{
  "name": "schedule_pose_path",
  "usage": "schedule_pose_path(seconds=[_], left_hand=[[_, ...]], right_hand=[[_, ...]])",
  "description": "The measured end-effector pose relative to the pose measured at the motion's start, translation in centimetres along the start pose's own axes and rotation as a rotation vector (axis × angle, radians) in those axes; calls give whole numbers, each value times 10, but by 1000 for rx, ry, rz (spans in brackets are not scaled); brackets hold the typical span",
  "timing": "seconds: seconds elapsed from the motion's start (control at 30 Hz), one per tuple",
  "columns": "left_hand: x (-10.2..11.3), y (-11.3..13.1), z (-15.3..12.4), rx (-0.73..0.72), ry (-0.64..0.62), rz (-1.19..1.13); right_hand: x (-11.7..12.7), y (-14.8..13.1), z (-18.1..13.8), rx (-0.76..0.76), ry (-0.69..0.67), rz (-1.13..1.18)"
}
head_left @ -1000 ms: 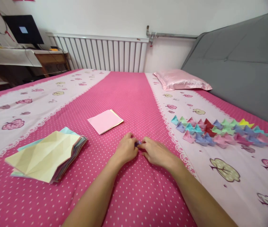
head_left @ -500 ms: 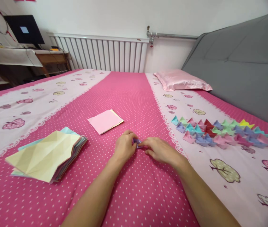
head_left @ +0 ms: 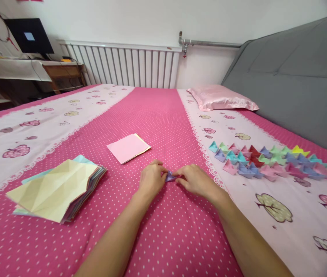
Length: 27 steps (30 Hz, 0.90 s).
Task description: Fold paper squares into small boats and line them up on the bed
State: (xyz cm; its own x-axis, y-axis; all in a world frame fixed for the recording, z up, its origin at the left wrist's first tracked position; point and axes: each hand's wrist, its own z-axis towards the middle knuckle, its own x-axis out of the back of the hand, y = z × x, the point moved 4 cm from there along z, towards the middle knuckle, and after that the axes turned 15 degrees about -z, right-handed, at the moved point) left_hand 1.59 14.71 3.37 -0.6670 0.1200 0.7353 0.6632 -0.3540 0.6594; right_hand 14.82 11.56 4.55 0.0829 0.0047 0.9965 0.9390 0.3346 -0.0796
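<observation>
A small folded purple paper boat is held low over the pink dotted bedspread, between my two hands. My left hand pinches its left end with thumb and fingers. On the other end, the thumb and forefinger of my right hand are closed. Both hands cover parts of the paper, so its full shape is hidden. To the right, several folded paper boats in many colours stand in rows on the bedspread's white band.
A small stack of square paper, pink on top, lies ahead of my left hand. Further left is a thick pile of creased paper, pale yellow uppermost. A pink pillow rests by the grey headboard; a radiator lines the wall.
The fingers of my right hand have shifted slightly and now pinch the purple paper's right end. More of the paper shows between my hands, looking flatter and more pointed.
</observation>
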Motion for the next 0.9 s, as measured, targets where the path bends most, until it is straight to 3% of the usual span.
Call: schedule_pose_path(seconds=[0.4, 0.9], left_hand=[[-8, -5, -1, 2, -20, 46], [-12, -5, 0, 56, -46, 53]], right_hand=[[-4, -2, 2, -95, -45, -74], [-15, -2, 10, -116, -29, 65]])
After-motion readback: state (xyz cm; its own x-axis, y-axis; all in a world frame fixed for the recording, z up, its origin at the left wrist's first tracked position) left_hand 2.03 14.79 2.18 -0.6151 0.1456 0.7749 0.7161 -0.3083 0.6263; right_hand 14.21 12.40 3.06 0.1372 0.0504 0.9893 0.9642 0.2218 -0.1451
